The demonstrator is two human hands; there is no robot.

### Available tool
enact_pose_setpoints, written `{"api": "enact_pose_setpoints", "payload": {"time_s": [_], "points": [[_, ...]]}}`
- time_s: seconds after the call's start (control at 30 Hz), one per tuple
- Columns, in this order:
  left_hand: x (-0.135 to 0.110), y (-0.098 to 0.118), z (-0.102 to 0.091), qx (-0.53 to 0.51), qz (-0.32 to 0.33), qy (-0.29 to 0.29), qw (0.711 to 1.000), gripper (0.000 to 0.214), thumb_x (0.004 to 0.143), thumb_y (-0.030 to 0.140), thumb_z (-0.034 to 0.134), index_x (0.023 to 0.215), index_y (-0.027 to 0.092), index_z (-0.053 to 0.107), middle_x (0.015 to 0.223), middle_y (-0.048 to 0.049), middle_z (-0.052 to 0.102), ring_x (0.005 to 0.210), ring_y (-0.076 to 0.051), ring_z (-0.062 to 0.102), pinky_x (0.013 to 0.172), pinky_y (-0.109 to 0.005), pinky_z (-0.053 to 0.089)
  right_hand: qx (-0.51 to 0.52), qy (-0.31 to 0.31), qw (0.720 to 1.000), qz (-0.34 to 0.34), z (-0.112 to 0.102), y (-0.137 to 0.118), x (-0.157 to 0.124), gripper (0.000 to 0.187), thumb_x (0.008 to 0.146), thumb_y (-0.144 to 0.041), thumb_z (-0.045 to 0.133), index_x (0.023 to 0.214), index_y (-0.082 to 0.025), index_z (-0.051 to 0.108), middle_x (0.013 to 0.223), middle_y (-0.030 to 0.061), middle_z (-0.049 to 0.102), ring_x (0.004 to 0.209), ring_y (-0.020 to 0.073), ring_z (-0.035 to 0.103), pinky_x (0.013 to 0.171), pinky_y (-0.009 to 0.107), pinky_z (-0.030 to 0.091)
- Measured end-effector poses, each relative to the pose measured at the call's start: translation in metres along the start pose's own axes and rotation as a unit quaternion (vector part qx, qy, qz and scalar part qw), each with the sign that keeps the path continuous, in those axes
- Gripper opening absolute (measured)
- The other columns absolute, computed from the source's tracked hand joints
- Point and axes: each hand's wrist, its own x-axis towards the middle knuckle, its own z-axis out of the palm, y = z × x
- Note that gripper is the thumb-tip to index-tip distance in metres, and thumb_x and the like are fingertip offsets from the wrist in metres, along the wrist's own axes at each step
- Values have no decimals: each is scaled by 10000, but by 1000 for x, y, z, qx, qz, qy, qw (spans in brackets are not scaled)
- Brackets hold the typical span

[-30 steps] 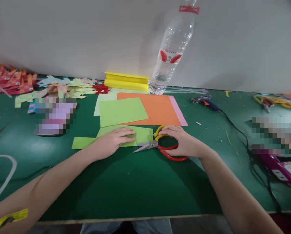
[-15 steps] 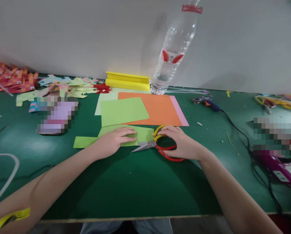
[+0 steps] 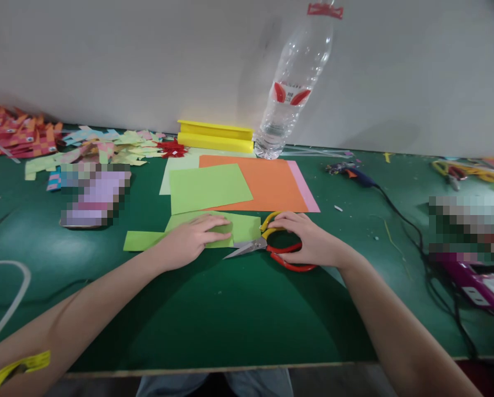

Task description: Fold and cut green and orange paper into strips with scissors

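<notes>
My left hand (image 3: 191, 238) lies flat, fingers stretched out, pressing a folded light green paper (image 3: 245, 226) onto the green table (image 3: 230, 314). Just right of it, my right hand (image 3: 309, 242) rests over the handles of a pair of scissors (image 3: 272, 248) with one yellow and one red loop. Its fingers curl around those loops. The scissors lie on the table with their blades pointing left, the tips close to the green paper's lower edge.
Behind the hands lie a green sheet (image 3: 208, 187), an orange sheet (image 3: 267, 182) and a pink sheet (image 3: 305, 187). A clear bottle (image 3: 292, 88) and yellow strips (image 3: 215, 136) stand by the wall. Paper scraps (image 3: 94, 149) lie left; a glue gun (image 3: 352, 173) and cables (image 3: 412, 237) lie right.
</notes>
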Motion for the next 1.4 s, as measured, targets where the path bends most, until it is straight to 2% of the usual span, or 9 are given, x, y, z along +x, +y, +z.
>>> {"api": "enact_pose_setpoints", "payload": {"time_s": [0.2, 0.37, 0.5, 0.63, 0.73, 0.83, 1.0, 1.13, 1.4], "points": [[9, 25, 7, 45, -31, 9, 998, 386, 945, 106, 351, 1288, 189, 508, 1474, -85, 368, 1385, -252, 282, 1133, -605, 129, -5, 8, 1000, 2, -3, 13, -2, 478, 707, -394, 654, 1171, -311, 572, 1244, 58, 565, 1178, 295, 511, 999, 488, 392], [23, 39, 18, 16, -108, 35, 993, 371, 963, 141, 321, 1292, 129, 492, 1454, -114, 379, 1396, -268, 248, 1139, -591, 137, 5, 21, 1000, 5, -10, 20, -5, 461, 702, -356, 651, 1154, -296, 580, 1230, 51, 579, 1158, 276, 528, 997, 464, 394], [31, 36, 10, -68, -149, 28, 986, 350, 962, 149, 349, 1270, 177, 512, 1439, -85, 403, 1389, -259, 268, 1121, -555, 251, 4, 10, 1000, 6, -10, 23, -5, 472, 704, -376, 663, 1159, -291, 572, 1229, 55, 569, 1166, 278, 513, 998, 467, 390], [27, 26, -7, -78, -82, 19, 993, 304, 974, 186, 373, 1211, 221, 560, 1406, -57, 454, 1361, -235, 326, 1095, -495, 328, -2, 0, 1000, 10, -8, 25, -5, 471, 717, -374, 661, 1170, -292, 563, 1236, 56, 555, 1171, 277, 502, 1004, 465, 382], [20, 18, -14, 1, -11, 23, 1000, 323, 994, 208, 345, 1249, 223, 542, 1419, -53, 447, 1374, -221, 307, 1141, -500, 223, -3, -4, 1000, 8, -9, 24, -5, 471, 728, -368, 650, 1183, -291, 555, 1239, 62, 553, 1171, 280, 503, 1000, 469, 382], [14, 10, -11, 83, 25, 19, 996, 355, 1012, 261, 320, 1320, 225, 493, 1466, -58, 392, 1397, -220, 261, 1161, -479, 160, -3, -2, 1000, 6, -10, 23, -5, 467, 732, -381, 646, 1180, -287, 558, 1231, 67, 559, 1160, 284, 512, 992, 472, 385], [12, 2, 0, 121, 26, -2, 992, 376, 1016, 342, 321, 1349, 263, 478, 1502, -37, 340, 1407, -231, 239, 1169, -491, 58, 3, 4, 1000, 9, -9, 22, -6, 468, 723, -390, 647, 1171, -280, 567, 1233, 68, 559, 1155, 282, 514, 986, 466, 390], [13, 1, -1, 94, 23, -25, 995, 373, 1012, 373, 331, 1351, 309, 474, 1528, -4, 284, 1411, -223, 221, 1166, -485, 91, 2, 8, 1000, 7, -7, 20, -5, 474, 708, -392, 659, 1160, -275, 576, 1230, 68, 565, 1166, 282, 510, 998, 465, 382], [15, 2, -2, 66, 8, -54, 996, 375, 1016, 348, 326, 1376, 326, 428, 1495, 10, 351, 1386, -189, 280, 1165, -489, 70, 3, 11, 1000, -10, -4, 18, -2, 473, 721, -393, 652, 1175, -286, 568, 1223, 69, 565, 1162, 280, 515, 1002, 473, 376]]}}
